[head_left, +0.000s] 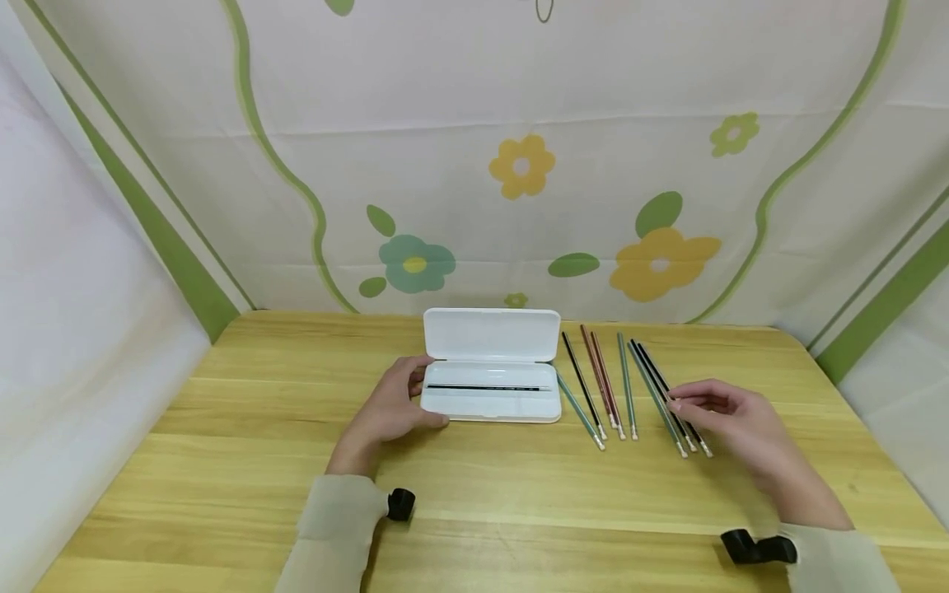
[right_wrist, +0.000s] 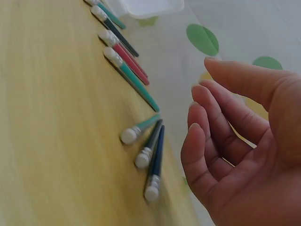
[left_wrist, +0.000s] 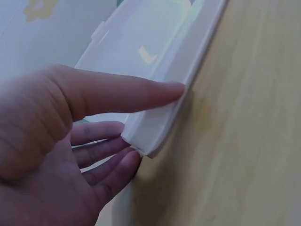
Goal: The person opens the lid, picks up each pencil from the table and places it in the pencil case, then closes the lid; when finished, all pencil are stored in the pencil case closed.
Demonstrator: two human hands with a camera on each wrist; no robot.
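A white pencil case (head_left: 489, 408) stands with its lid (head_left: 492, 333) raised at the back, and one black pencil (head_left: 482, 387) lies lengthwise inside. My left hand (head_left: 389, 405) holds the case by its left end, the thumb (left_wrist: 136, 94) along the front edge and the other fingers at the end wall. To the right of the case lie several eraser-tipped pencils. My right hand (head_left: 734, 416) hovers by the rightmost group, a green pencil (head_left: 654, 395) and two black ones. Its fingers (right_wrist: 207, 113) are loosely bent with nothing between them in the right wrist view.
Between the case and that group lie a slanted green pencil (head_left: 581, 412), a black pencil (head_left: 582, 379), two reddish-brown pencils (head_left: 602, 375) and another green pencil (head_left: 626, 387). A flower-patterned cloth (head_left: 445, 189) hangs behind the wooden table (head_left: 519, 511).
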